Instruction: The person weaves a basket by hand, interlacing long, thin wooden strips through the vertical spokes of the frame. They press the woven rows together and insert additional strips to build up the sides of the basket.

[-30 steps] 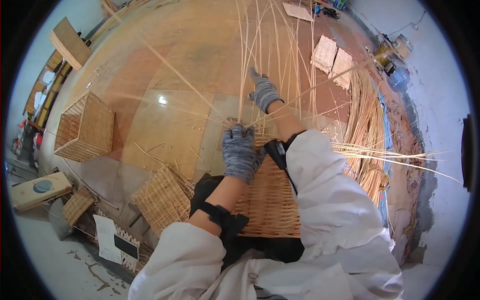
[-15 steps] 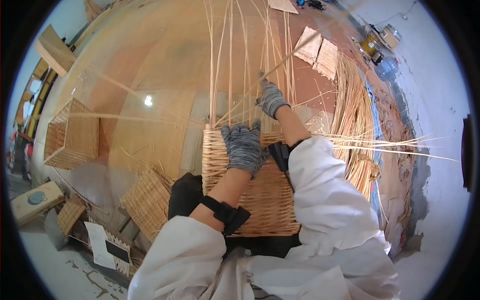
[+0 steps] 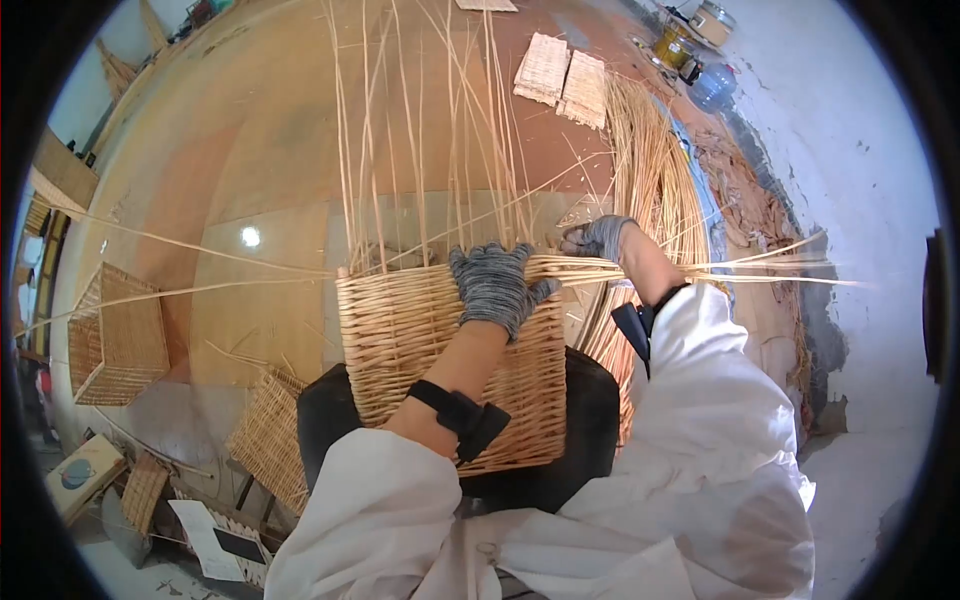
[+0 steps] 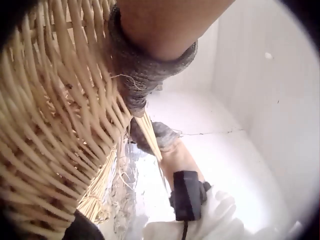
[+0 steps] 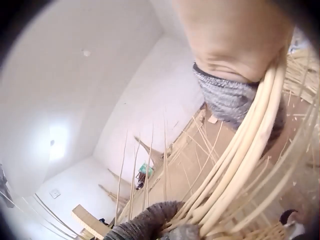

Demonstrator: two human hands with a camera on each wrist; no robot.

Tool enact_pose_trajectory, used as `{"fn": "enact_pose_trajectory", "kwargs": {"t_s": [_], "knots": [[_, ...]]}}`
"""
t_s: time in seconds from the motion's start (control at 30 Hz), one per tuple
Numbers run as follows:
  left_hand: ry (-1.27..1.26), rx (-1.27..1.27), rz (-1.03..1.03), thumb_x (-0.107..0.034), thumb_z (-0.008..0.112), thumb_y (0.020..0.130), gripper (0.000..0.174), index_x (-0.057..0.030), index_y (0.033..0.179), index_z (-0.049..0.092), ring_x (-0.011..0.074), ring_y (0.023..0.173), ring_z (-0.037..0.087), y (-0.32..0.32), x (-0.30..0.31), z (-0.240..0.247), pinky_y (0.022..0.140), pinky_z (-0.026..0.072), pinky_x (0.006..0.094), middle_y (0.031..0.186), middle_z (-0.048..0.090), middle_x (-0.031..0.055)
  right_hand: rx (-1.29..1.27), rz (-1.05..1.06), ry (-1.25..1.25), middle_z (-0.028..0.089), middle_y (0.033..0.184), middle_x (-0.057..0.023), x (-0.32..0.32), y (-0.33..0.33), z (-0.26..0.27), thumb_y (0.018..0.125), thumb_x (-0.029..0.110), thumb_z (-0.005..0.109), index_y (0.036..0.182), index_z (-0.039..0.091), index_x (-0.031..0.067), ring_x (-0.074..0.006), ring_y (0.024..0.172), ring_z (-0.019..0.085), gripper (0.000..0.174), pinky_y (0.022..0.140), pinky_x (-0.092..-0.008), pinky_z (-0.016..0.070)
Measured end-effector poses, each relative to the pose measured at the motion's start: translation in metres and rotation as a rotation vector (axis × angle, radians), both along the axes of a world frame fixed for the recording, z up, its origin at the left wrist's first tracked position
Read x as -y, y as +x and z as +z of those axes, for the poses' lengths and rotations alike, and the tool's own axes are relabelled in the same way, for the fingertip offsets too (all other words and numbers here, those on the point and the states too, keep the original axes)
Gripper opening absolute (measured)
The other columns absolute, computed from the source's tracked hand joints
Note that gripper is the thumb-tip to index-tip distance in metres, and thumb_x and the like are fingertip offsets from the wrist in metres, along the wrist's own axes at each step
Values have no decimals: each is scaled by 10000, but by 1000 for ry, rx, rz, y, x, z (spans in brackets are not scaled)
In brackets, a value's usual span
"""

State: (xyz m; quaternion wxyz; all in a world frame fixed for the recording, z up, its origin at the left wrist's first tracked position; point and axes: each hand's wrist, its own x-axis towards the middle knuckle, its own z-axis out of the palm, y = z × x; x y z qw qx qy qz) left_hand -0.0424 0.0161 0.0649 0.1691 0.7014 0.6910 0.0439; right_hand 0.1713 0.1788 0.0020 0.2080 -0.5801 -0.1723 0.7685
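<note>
A woven wicker panel stands upright on the person's lap, with tall stakes rising from its top edge. The gloved left hand grips that edge right of its middle, fingers over the rim and thumb toward the right. From beside the thumb a bunch of wicker strands runs out to the right. Just above the bunch is the gloved right hand, its fingers pointing left; I cannot tell whether they hold a strand. In the right wrist view, the strands partly hide this hand.
Loose strands stick out leftward from the panel's corner. A heap of long wicker lies on the floor at the right. Two flat woven pieces lie beyond it, and a box-shaped wicker basket stands at the left.
The head view has swung right, so the room slides left. My right hand has come down from among the stakes to the strand bunch. My left hand stays on the panel's top edge.
</note>
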Motion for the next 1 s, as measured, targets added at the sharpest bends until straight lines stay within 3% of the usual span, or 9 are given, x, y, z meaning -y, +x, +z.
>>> {"fn": "enact_pose_trajectory", "kwargs": {"t_s": [0.23,0.27,0.3,0.4,0.43,0.5,0.57,0.77,1.0], "knots": [[266,-61,8,-605,517,760,657,-183,1261,466,260,1211,375,20,5,-5,1054,170,480,1254,466,105,199,190,704,615,891,-144,100,-12,127,861,98,544,1086,515,-49,-249,836,629,270,715,-335,553],[388,-86,6,-572,533,771,631,-173,1256,473,263,1216,366,29,6,-8,1056,172,468,1268,455,107,456,438,1160,621,891,-130,102,-18,132,856,116,558,1082,528,-34,-236,822,630,273,701,-321,551],[586,176,-85,-420,527,833,484,-98,1193,511,304,1132,444,38,2,-9,1014,276,418,1197,512,142,723,697,1597,626,891,-116,103,-27,133,852,134,572,1079,541,-19,-222,808,632,276,687,-308,549],[385,608,-48,-186,594,781,324,-53,1073,553,289,919,560,42,-45,-77,764,458,382,1003,584,167,450,689,1234,634,926,-85,110,-75,159,836,173,606,1095,569,38,-192,818,628,294,695,-290,532],[322,1016,164,-123,541,815,257,-20,1051,534,267,797,576,35,-35,-76,679,473,354,947,601,167,186,534,844,636,944,-77,105,-83,167,831,183,616,1104,576,59,-184,830,625,303,707,-288,524],[278,1750,551,-42,457,866,185,23,1034,498,223,638,590,9,-11,-34,575,493,311,899,620,171,549,831,1179,629,996,-84,73,-68,119,842,209,602,1157,551,87,-182,901,609,342,765,-289,499],[136,1799,720,-77,461,889,216,6,1089,473,184,601,590,-34,-12,-31,537,494,277,923,618,188,674,1106,1352,594,1110,-110,64,-41,62,853,444,494,1216,513,138,-311,973,577,475,835,-354,453],[-51,1313,308,-57,504,847,230,-3,1070,508,218,707,619,-57,-68,14,546,506,305,868,627,166,1053,1365,1228,580,1129,-132,114,-70,104,845,483,471,1260,460,132,-295,1009,569,544,821,-402,448],[-283,-369,-496,-178,569,808,292,-1,1040,555,247,961,596,34,-184,-18,760,489,351,1048,607,164,1411,1248,1048,620,974,-143,109,-101,68,834,391,495,1149,513,96,-297,913,611,432,755,-425,465]]}}
